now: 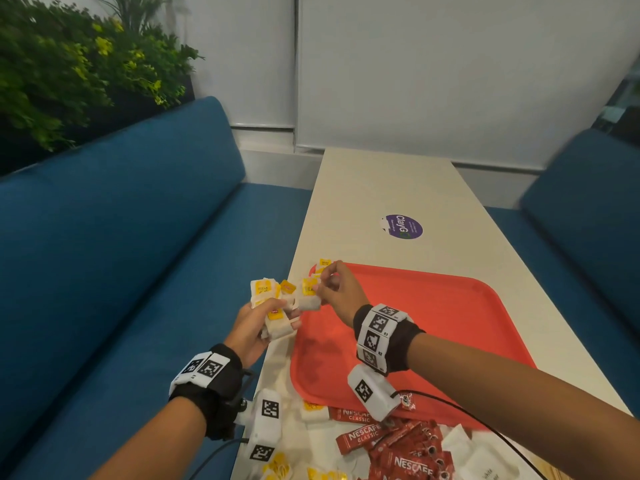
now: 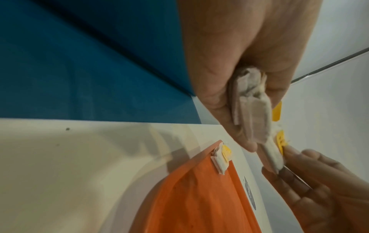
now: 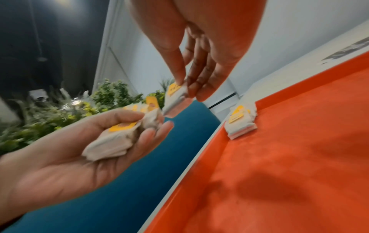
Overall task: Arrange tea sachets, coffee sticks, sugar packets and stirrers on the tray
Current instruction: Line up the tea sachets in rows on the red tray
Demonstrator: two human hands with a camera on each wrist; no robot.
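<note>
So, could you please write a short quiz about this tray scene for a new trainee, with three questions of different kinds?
1. True or false: the right hand pinches one tea sachet.
2. Multiple choice: what does the left hand hold? A) coffee sticks B) a bunch of tea sachets C) stirrers
3. Fill in: a small stack of tea sachets already lies in the far-left ____ of the red tray.

Key: 1 true; 2 B; 3 corner.
</note>
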